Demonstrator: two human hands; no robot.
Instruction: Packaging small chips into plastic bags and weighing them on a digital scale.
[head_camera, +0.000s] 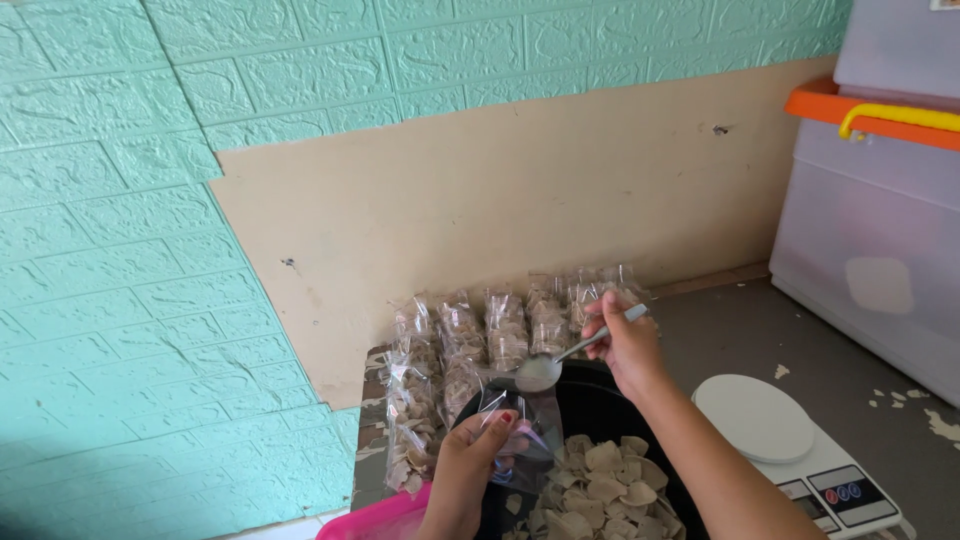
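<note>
Left hand (470, 470) pinching clear bag (525, 425); right (622, 345) gripping spoon (560, 362); grey floor (730, 330), teal brick wall (120, 250)

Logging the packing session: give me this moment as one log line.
left hand: holds clear bag | right hand: holds spoon over bag | black tub: chips

A grey floor (740, 330) carried everything; beyond the fingers (598, 322) of the spoon-holding hand, clear packets of pale chips (500, 330) lay in rows against the wall; right of those fingers sat a white kitchen scale (800, 450); farther right stood a translucent storage box (880, 250); a black tub (600, 405) sat below the fingers.
</note>
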